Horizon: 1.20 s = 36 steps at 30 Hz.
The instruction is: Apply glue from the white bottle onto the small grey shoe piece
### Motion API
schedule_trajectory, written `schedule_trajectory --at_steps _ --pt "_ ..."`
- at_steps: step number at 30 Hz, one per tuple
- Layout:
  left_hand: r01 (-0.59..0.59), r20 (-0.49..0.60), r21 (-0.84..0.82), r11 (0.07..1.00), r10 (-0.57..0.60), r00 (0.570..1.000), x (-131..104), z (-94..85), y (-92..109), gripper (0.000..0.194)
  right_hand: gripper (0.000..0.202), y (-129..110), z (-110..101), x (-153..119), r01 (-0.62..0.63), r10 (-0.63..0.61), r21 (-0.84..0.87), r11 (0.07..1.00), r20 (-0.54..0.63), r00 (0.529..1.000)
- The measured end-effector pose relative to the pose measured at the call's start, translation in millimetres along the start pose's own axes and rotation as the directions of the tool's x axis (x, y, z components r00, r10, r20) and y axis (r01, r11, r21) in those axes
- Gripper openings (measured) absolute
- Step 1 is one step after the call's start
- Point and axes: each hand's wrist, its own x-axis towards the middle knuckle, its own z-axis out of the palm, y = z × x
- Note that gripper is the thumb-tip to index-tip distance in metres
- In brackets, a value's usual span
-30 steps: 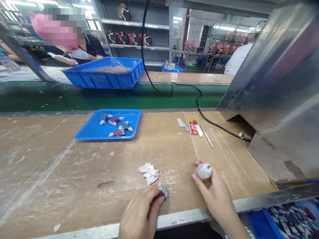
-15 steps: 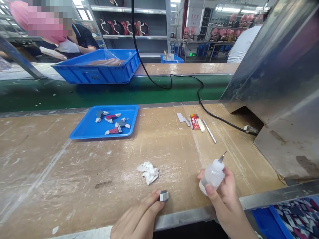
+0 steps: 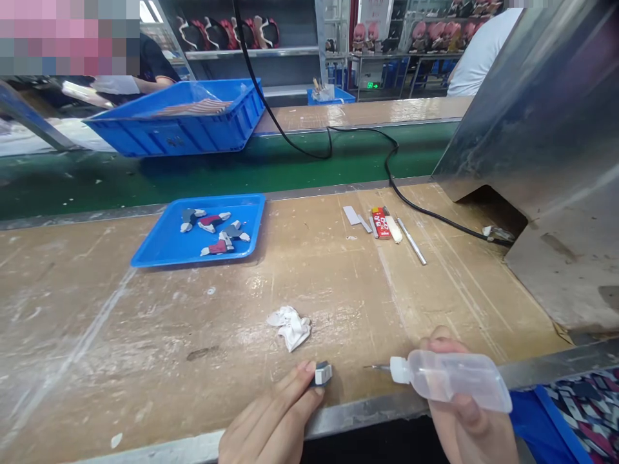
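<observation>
The right hand point(image 3: 471, 419) gripped a clear needle-tip squeeze bottle point(image 3: 452, 379) sideways, the left hand point(image 3: 271, 422) pinched a small grey part point(image 3: 322, 373), and five similar pieces lay in the blue tray point(image 3: 159, 248)

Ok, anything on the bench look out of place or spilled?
Nothing spilled. A crumpled white wipe lies loose on the scuffed bench, just beyond the small grey part under the left hand. The right hand holds the bottle sideways.

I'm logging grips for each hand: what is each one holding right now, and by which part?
The right hand grips a clear squeeze bottle around its body, needle tip pointing left. The left hand pinches a small grey-and-white part by its left end.
</observation>
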Motion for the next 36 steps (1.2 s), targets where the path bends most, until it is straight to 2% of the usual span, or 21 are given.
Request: schedule_trajectory --at_steps 2,5,8,10,11,13,17,20,23,25,29,31,33,36 --pt "0.023 -0.009 -0.004 1.0 -0.023 1.0 0.1 1.0 0.8 0.029 0.036 -2.1 13.9 -0.2 0.172 -0.18 -0.14 0.975 -0.049 0.982" --pt "0.055 -0.01 -0.015 0.998 -0.055 0.998 -0.8 1.8 1.2 0.026 0.029 -3.4 32.1 -1.7 0.346 -0.39 -0.354 0.869 -0.058 0.919" --pt "0.024 -0.007 -0.002 1.0 -0.024 1.0 -2.4 2.1 -1.1 0.026 0.03 -0.2 37.7 -3.4 0.512 -0.529 -0.462 0.724 0.105 0.842" --pt "0.002 -0.014 0.003 1.0 -0.002 1.0 -3.8 2.3 -3.3 0.027 0.033 3.6 35.3 -4.3 0.598 -0.575 -0.481 0.641 0.217 0.789" --pt "-0.003 -0.017 0.004 1.0 0.003 1.0 -4.4 2.5 -4.2 0.026 0.034 5.0 33.8 -4.4 0.616 -0.585 -0.482 0.623 0.236 0.776" --pt "-0.006 -0.011 0.01 1.0 0.006 1.0 -5.4 2.7 -5.5 0.025 0.037 5.7 33.2 -3.6 0.582 -0.562 -0.493 0.647 0.207 0.801" --pt "0.002 0.021 0.002 1.0 -0.002 1.0 -6.7 2.1 -6.1 0.026 0.051 -2.2 46.9 2.1 0.394 -0.397 -0.504 0.769 0.108 0.912" --pt "0.001 0.044 -0.02 1.0 -0.001 0.999 -7.4 0.9 -6.0 0.027 0.053 -7.4 59.7 4.4 0.349 -0.347 -0.48 0.805 0.095 0.933" --pt "-0.009 0.054 -0.011 1.0 0.01 0.999 -7.3 -0.3 -6.2 0.028 0.051 -5.2 61.4 1.0 0.35 -0.353 -0.494 0.796 0.092 0.931" --pt "-0.013 0.051 0.0 1.0 0.013 0.999 -6.4 -0.8 -6.3 0.027 0.047 -0.4 57.3 -2.9 0.392 -0.401 -0.504 0.769 0.097 0.911" --pt "-0.013 0.054 -0.007 1.0 0.013 0.998 -4.6 -1.4 -6.2 0.026 0.035 7.5 55.2 -9.5 0.554 -0.573 -0.476 0.683 0.123 0.811" --pt "-0.013 0.056 -0.017 1.0 0.014 0.998 -4.8 -1.3 -5.9 0.026 0.034 7.8 61.5 -12.2 0.529 -0.583 -0.478 0.701 0.044 0.812" --pt "-0.006 0.059 -0.027 1.0 0.007 0.998 -5.8 -1.1 -5.6 0.026 0.035 6.7 69.1 -14.9 0.46 -0.544 -0.473 0.752 -0.051 0.837" --pt "0.006 0.066 -0.039 0.999 -0.004 0.998 -7.7 -0.7 -5.6 0.028 0.033 7.1 72.5 -17.1 0.448 -0.537 -0.47 0.76 -0.068 0.841"
